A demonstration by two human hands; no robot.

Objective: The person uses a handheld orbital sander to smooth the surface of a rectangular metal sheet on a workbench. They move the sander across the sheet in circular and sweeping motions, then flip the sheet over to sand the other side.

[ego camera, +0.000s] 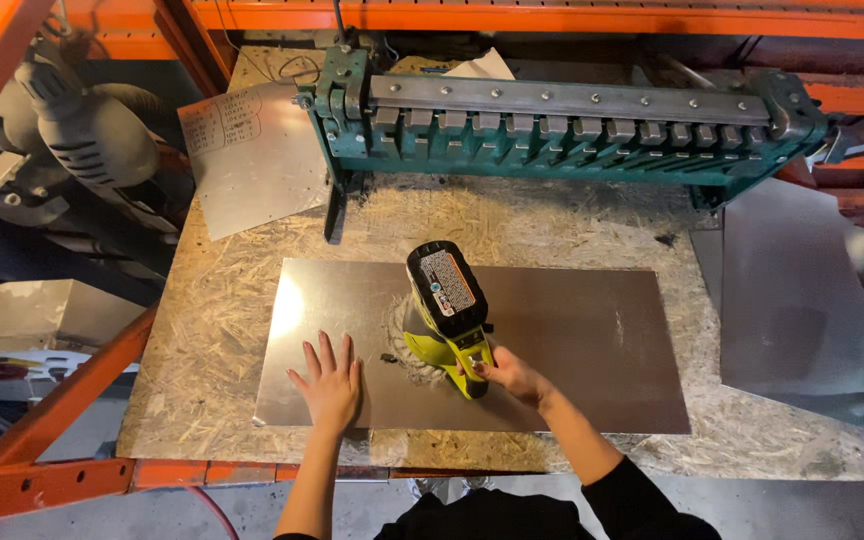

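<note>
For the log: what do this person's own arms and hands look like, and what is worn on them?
Both hands are bare: no gloves, and no rings or watch that I can make out. The left hand and its forearm are uncovered down to the frame edge. The right hand also has a bare forearm, with a black sleeve pushed up near the elbow. No markings are visible.

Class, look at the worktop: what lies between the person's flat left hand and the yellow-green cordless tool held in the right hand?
In the head view, only bare metal sheet lies between the left hand and the cordless tool, with a swirled scuffed patch beside the tool.
</note>
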